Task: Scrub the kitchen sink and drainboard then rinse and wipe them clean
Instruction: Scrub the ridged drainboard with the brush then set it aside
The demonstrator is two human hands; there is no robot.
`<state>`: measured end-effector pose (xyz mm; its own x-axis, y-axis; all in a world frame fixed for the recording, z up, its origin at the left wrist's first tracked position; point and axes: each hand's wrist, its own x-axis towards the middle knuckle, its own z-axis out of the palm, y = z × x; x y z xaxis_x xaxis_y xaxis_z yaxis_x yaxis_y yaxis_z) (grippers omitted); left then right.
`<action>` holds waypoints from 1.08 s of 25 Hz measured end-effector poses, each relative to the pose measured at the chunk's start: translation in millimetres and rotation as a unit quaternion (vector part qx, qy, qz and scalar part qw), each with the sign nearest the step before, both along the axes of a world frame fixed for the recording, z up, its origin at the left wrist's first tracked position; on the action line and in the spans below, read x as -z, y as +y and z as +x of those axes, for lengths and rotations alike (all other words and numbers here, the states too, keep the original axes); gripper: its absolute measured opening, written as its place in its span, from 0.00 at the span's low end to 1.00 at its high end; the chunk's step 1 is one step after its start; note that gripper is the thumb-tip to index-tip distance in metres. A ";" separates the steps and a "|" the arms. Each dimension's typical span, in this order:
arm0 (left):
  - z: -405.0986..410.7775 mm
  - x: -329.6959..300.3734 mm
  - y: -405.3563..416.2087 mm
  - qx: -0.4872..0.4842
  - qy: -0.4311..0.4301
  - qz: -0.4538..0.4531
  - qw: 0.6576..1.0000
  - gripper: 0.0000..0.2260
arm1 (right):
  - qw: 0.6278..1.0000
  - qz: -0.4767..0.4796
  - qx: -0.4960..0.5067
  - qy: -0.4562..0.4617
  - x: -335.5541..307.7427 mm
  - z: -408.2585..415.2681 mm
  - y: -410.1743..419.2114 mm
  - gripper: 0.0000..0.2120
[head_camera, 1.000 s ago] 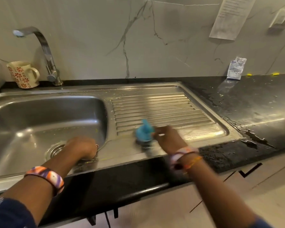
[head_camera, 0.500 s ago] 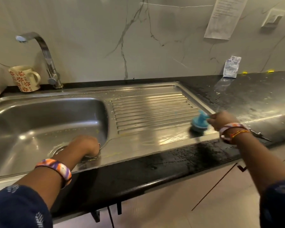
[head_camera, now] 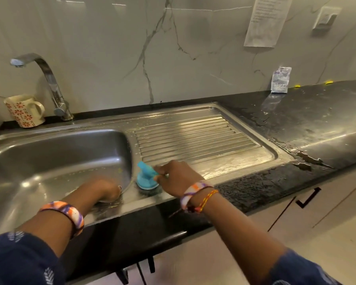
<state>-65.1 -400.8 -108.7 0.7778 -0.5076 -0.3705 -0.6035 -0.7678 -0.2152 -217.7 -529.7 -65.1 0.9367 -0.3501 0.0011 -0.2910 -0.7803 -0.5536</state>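
Right hand (head_camera: 176,177) grips scrubber (head_camera: 147,177) at drainboard (head_camera: 214,140) near edge.

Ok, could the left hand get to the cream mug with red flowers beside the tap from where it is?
Probably yes. The left hand rests at the sink's front rim, and only the open steel basin lies between it and the cream flowered mug, which stands unobstructed beside the curved chrome tap. It looks like a long forward stretch, though.
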 end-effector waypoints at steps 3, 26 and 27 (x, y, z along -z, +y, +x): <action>-3.6 1.5 1.8 0.023 -0.023 0.017 0.999 0.17 | 0.998 -0.038 0.042 0.037 -11.1 -28.2 -62.3 0.16; 3.9 8.1 0.3 0.040 -0.022 0.051 0.998 0.18 | 0.970 0.099 0.207 0.084 -28.3 -71.4 -155.7 0.15; 1.9 6.4 -1.4 0.042 -0.023 0.054 0.997 0.18 | 0.957 0.062 0.269 0.095 -32.3 -88.3 -181.7 0.16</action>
<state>-63.2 -402.2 -115.1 0.7515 -0.5305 -0.3921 -0.6524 -0.6859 -0.3224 -306.1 -711.4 -32.8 0.6007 -0.7676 -0.2236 -0.7357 -0.4212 -0.5304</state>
